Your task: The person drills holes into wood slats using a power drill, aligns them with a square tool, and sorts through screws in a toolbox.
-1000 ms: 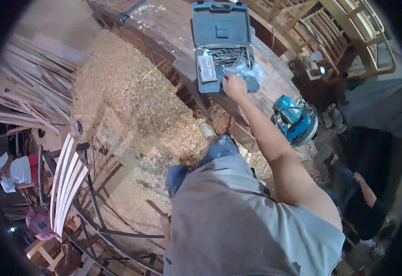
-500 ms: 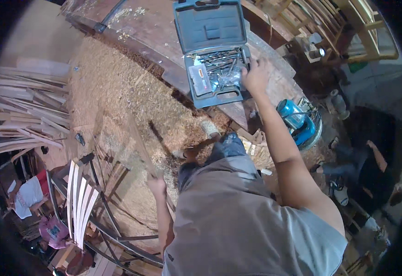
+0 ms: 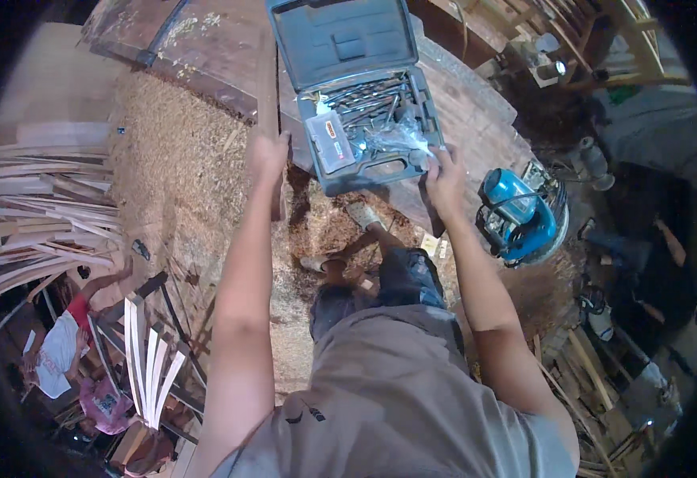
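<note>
Hands are both stretched forward to the open grey case (image 3: 368,119), which lies on the wooden counter (image 3: 476,119) in front of the person, lid up. The right hand (image 3: 444,177) is at the case's right front corner; its fingers (image 3: 436,155) seem curled onto the rim, near a crumpled clear bag (image 3: 392,139) inside. Whether they really clamp the rim or only touch it, I cannot tell. The left hand (image 3: 268,155) is beside the case's left side, just apart from it, resting at a narrow plank (image 3: 267,88); its fingers are bent down and hold nothing that I can see.

Inside the case are dark drill bits (image 3: 364,99) and a small clear box (image 3: 328,142). A blue power tool (image 3: 516,211) lies lower at the right, and sawdust (image 3: 173,167) covers the floor at the left.

To handle the case well, I think both hands should take it at opposite sides and keep it level, because the lid is open and the loose bits could slide out.
</note>
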The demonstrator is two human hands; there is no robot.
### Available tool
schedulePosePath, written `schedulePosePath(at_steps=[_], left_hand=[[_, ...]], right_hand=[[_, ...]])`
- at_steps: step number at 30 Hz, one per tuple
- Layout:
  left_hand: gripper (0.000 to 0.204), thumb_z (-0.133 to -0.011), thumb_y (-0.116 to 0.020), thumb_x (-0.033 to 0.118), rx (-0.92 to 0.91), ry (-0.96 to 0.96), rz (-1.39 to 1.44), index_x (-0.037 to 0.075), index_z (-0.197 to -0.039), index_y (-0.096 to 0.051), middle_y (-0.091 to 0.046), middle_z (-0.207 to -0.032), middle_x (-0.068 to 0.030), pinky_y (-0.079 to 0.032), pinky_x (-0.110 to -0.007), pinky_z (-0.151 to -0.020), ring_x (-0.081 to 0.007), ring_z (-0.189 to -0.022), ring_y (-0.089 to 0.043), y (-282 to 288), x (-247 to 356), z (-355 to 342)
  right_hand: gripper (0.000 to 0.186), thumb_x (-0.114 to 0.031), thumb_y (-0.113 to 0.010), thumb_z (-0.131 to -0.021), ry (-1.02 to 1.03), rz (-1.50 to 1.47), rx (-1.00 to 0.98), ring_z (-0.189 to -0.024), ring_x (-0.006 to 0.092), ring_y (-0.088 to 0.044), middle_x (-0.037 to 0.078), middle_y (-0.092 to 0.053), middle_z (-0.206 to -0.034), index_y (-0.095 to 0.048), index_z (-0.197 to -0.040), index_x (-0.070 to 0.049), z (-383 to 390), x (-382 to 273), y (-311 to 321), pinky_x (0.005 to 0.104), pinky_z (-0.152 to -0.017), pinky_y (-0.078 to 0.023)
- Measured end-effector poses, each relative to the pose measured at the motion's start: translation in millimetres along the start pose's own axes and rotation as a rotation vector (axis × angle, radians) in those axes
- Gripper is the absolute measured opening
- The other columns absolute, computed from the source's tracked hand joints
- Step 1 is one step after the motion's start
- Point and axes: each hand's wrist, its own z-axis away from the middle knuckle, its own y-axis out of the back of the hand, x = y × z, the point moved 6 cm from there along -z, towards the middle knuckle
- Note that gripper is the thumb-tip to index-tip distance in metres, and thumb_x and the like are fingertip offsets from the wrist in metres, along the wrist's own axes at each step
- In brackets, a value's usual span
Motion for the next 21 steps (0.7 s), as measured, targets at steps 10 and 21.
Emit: schedulePosePath(at_steps=[10,21], left_hand=[[0.053,-0.081,-0.069,0.038,0.083,-0.218,-0.188,-0.003,-0.112,-0.061,-0.058,-0.114,-0.0255,-0.048,-0.049,-0.087,-0.0389,-0.102,-0.059,4.9,99.0,-4.8],[0.059,-0.071,-0.073,0.028,-0.145,-0.006,0.012,-0.003,-0.115,-0.049,-0.052,-0.114,-0.0261,-0.046,-0.046,-0.091,-0.0413,-0.105,-0.055,5.3,115.1,55.2]], right_hand=[[0.042,-0.012,-0.059,-0.086,0.112,0.127,0.092,-0.104,0.0421,-0.052,0.025,-0.055,-0.114,-0.056,-0.127,-0.005,22.4,11.8,-11.4,0.0481,-0.093,-0.041],[0.051,-0.019,-0.053,-0.089,0.060,0.107,0.052,-0.118,0.0455,-0.046,0.027,-0.051,-0.126,-0.044,-0.134,0.002,17.9,18.9,-16.7,0.0536,-0.106,-0.029]])
